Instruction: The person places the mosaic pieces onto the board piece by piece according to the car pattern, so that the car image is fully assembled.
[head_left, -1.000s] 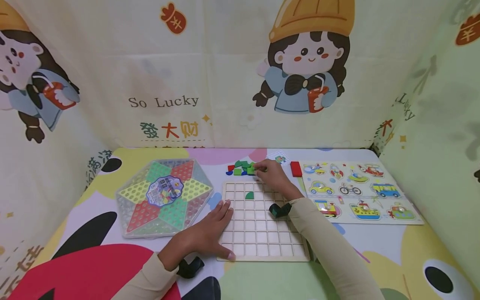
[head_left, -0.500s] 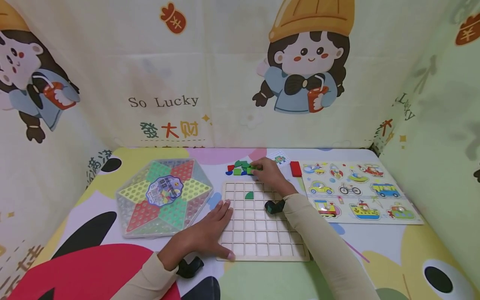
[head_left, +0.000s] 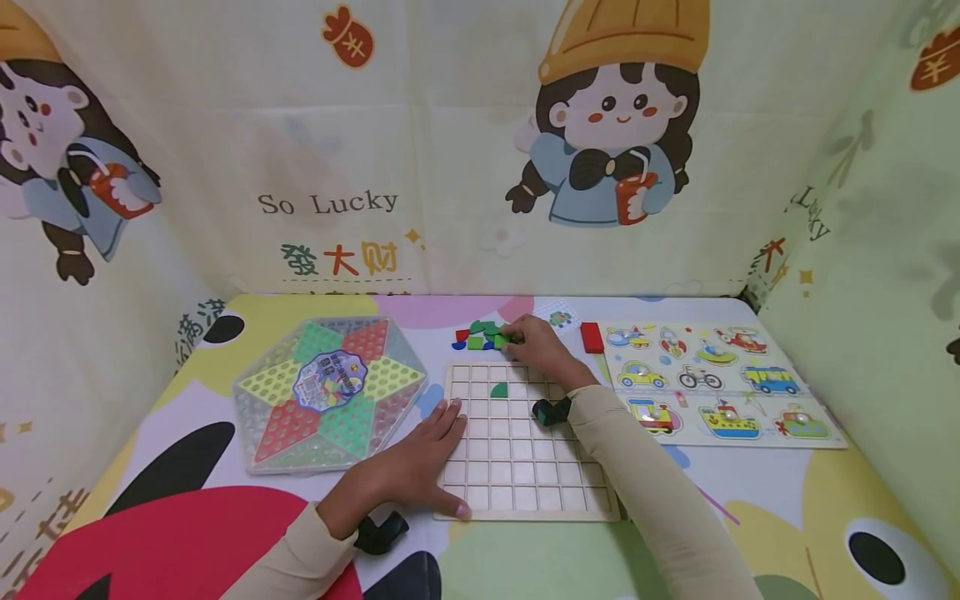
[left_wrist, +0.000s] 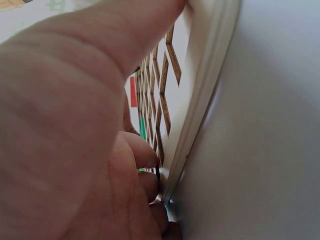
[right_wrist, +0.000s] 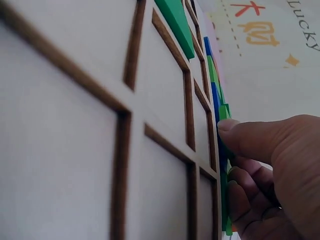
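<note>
My left hand (head_left: 405,468) rests on the left edge of a wooden grid board (head_left: 522,475), its fingers spread and the thumb at the near left corner. A green quarter-circle piece (head_left: 498,390) lies in a cell near the board's far side. Beyond that edge is a small pile of flat green, blue and red pieces (head_left: 476,342). At the right side of this pile, my right hand (head_left: 546,353) pinches a green piece (right_wrist: 223,112) with its thumb and curled fingers. The fingers hide part of that piece. In the left wrist view, the left fingertips (left_wrist: 146,156) lie along the board's edge.
A hexagonal Chinese checkers box (head_left: 330,396) lies left of the board. On the right is a vehicle picture puzzle (head_left: 720,387), with a red block (head_left: 592,338) by its corner. A small pattern card (head_left: 561,317) lies behind the right hand.
My right hand has shifted slightly left and stays at the pile. The left hand and the board have not visibly moved.
</note>
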